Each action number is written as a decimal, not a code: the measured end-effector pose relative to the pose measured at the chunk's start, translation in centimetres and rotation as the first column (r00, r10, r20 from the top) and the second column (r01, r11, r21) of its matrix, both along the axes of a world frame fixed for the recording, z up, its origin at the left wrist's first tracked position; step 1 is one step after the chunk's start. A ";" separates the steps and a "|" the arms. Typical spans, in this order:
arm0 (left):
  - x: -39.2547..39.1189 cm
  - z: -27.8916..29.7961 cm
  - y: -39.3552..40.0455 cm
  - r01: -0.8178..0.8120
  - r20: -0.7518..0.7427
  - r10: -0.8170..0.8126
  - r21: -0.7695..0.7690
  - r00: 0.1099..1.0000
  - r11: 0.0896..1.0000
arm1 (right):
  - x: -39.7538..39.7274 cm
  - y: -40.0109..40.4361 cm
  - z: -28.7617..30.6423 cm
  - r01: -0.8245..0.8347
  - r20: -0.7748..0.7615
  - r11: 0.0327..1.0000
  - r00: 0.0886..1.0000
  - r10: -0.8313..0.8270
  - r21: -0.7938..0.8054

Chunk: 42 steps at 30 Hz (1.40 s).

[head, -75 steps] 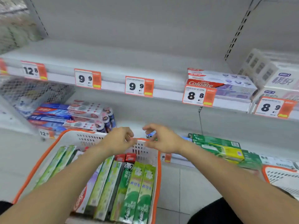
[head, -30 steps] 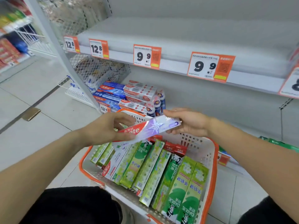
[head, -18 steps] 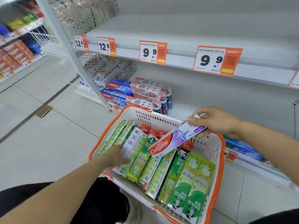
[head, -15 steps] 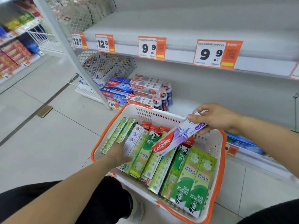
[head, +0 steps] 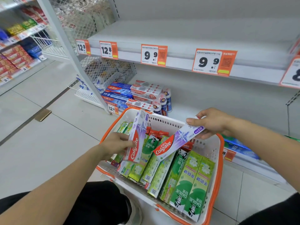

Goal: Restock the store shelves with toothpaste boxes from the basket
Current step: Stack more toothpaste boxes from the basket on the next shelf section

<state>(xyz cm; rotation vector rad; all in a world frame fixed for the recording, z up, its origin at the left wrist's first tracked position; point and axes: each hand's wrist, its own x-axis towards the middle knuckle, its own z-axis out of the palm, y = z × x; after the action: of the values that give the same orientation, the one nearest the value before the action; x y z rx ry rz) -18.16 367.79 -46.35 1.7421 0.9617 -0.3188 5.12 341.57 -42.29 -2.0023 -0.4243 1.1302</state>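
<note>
Picking is the step in hand, judging by the two purple-and-red Colgate boxes lifted over the basket (head: 218, 153); the left hand (head: 116, 144) grips one Colgate box (head: 137, 138) nearly upright above the basket's left side, fingers curled round its lower end; the right hand (head: 211, 123) pinches the far end of a second Colgate box (head: 177, 141), slanting down toward the middle; the hands are apart; the next move probably calls for carrying both to the bare shelf (head: 178, 39) above, behind a 9.9 price tag (head: 214, 62); green DARLIE boxes (head: 193, 184) remain in the basket; tags farther left read 12.8; more Colgate packs (head: 129, 96) sit on the low shelf at far left.
</note>
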 end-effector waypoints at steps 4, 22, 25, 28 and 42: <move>1.0 4.1 -2.0 0.091 0.200 -0.017 -0.366 0.980 0.926 | 1.0 -0.5 3.5 -0.080 0.026 0.997 0.996 0.080 0.008; 9.7 17.8 -9.8 0.126 0.639 -0.135 0.059 0.758 0.990 | 1.2 -12.1 13.3 0.224 0.056 0.839 0.956 -0.289 0.496; 11.9 18.2 -11.0 0.020 0.776 -0.021 0.011 0.630 1.000 | 2.4 -15.4 14.6 0.383 0.007 0.641 0.855 -0.519 0.665; 13.4 17.7 -12.4 -0.014 0.802 0.038 -0.037 0.596 0.999 | 3.6 -18.3 15.1 0.460 -0.087 0.397 0.733 -0.674 0.794; 17.5 15.9 -18.8 0.083 0.757 -0.005 -0.065 0.654 0.994 | 7.3 -23.8 13.8 0.238 0.594 0.613 0.156 -0.789 0.753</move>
<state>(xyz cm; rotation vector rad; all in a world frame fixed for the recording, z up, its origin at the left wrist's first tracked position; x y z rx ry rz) -0.66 349.02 -30.43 1.5786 0.2708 0.3370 12.43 317.78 -28.47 -1.8136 -0.3837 -0.6892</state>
